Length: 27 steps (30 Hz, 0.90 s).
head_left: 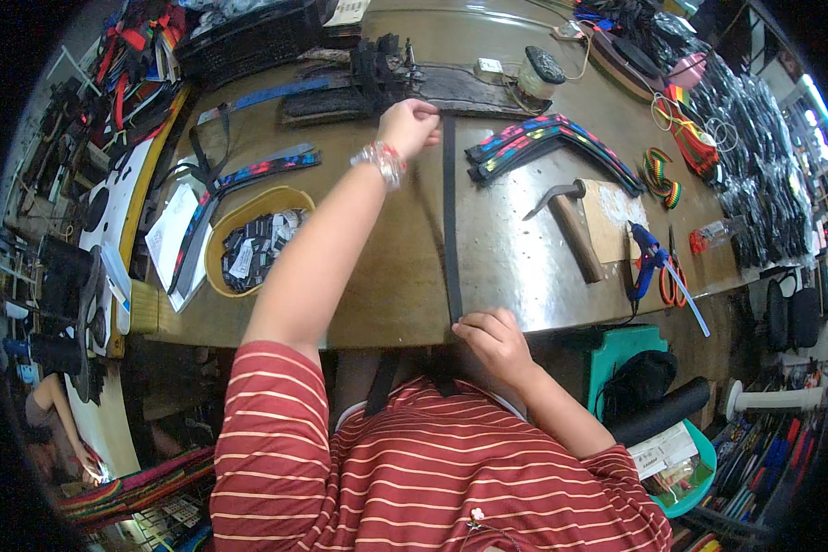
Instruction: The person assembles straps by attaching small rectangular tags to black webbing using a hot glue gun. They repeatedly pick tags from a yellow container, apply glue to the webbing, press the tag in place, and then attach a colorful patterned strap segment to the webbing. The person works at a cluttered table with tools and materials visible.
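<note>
Straight down the table [377,276] ran the black strap [450,212], already laid out! The right hand [497,340] pinched its near end; the left hand [411,127] curled beside the far end, grip unclear; what remained didn't show.

One left hand [409,127] and one right hand [495,342] are showing, making two; one long, straight black strap [450,216] is running between them; one hammer [577,241], one glue gun [649,247], one scissors pair [674,290], one yellow tub [217,262] and one lidded jar [542,72] are occupying one bench [377,267].
</note>
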Each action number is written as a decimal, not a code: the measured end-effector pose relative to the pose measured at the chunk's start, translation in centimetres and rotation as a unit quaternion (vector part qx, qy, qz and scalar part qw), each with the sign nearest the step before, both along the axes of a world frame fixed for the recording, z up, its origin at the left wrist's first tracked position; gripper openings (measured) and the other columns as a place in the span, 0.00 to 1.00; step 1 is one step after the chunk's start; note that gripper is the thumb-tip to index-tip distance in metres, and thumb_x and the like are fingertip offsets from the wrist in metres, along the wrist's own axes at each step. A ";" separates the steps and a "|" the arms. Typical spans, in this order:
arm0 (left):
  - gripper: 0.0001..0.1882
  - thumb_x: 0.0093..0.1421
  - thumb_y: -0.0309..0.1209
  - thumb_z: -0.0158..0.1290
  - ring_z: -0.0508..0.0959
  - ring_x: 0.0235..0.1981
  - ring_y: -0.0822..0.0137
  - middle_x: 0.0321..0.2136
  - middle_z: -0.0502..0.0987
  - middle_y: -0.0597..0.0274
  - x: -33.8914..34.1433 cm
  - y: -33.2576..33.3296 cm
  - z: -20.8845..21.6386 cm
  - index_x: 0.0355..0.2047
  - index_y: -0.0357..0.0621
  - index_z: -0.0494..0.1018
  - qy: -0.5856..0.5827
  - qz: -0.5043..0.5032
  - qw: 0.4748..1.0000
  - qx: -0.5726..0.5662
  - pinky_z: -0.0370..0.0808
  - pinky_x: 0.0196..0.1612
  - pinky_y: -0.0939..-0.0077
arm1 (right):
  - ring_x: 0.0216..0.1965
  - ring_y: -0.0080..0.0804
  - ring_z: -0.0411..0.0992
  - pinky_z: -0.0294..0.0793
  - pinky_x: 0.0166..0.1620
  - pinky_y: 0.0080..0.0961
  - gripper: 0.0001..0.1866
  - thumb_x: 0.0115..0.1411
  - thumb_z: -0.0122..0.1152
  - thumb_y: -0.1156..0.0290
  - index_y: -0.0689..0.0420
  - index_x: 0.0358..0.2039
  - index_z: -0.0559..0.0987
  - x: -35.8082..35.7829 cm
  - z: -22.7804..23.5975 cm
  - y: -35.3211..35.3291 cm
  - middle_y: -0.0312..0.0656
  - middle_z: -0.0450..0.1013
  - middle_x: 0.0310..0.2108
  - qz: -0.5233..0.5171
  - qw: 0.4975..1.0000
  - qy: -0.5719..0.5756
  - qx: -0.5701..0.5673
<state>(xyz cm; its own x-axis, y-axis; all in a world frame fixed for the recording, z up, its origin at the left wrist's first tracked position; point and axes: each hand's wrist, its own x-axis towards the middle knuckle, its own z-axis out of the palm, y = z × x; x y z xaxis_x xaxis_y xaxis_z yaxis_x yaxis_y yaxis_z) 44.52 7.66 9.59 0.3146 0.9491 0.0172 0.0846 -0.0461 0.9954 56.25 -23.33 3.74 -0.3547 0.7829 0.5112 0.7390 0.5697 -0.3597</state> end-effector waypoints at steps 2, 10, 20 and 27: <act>0.16 0.59 0.30 0.52 0.78 0.39 0.63 0.41 0.74 0.51 -1.0 -3.5 -0.9 0.48 0.40 0.70 0.218 0.095 0.913 0.331 0.77 0.42 0.70 | 0.39 0.34 0.70 0.67 0.41 0.31 0.14 0.46 0.64 0.71 0.55 0.36 0.79 0.2 -0.2 0.5 0.36 0.73 0.37 -0.007 1.000 -0.018 -0.013; 0.38 0.56 0.57 0.50 0.55 0.65 0.55 0.61 0.61 0.59 -5.3 -13.6 -5.8 0.60 0.49 0.60 0.423 -0.158 0.814 0.365 0.45 0.64 0.42 | 0.38 0.33 0.69 0.66 0.41 0.32 0.12 0.45 0.68 0.70 0.54 0.32 0.78 -0.3 -0.4 0.1 0.33 0.73 0.35 0.005 0.999 0.020 -0.036; 0.39 0.54 0.58 0.52 0.53 0.66 0.58 0.62 0.59 0.64 -4.6 -13.8 -5.4 0.61 0.51 0.59 0.436 -0.149 0.821 0.338 0.40 0.65 0.42 | 0.36 0.35 0.68 0.69 0.43 0.33 0.26 0.51 0.70 0.67 0.62 0.45 0.66 19.1 0.0 -0.3 0.43 0.68 0.36 -0.609 0.750 0.173 0.190; 0.39 0.54 0.58 0.51 0.53 0.66 0.58 0.62 0.58 0.65 -4.7 -13.7 -5.6 0.61 0.51 0.59 0.431 -0.146 0.821 0.345 0.40 0.65 0.42 | 0.35 0.52 0.75 0.72 0.36 0.46 0.24 0.58 0.56 0.47 0.56 0.41 0.76 25.5 10.0 4.1 0.55 0.75 0.28 -0.543 0.795 -0.154 -0.222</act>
<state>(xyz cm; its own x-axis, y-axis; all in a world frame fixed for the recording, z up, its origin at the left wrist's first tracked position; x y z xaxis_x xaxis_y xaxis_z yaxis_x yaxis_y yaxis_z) 39.79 -6.04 3.95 0.7047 0.6887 0.1705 0.6286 -0.7176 0.2999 81.79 -19.18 13.76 0.5991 0.7917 0.1196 0.8002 -0.5973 -0.0539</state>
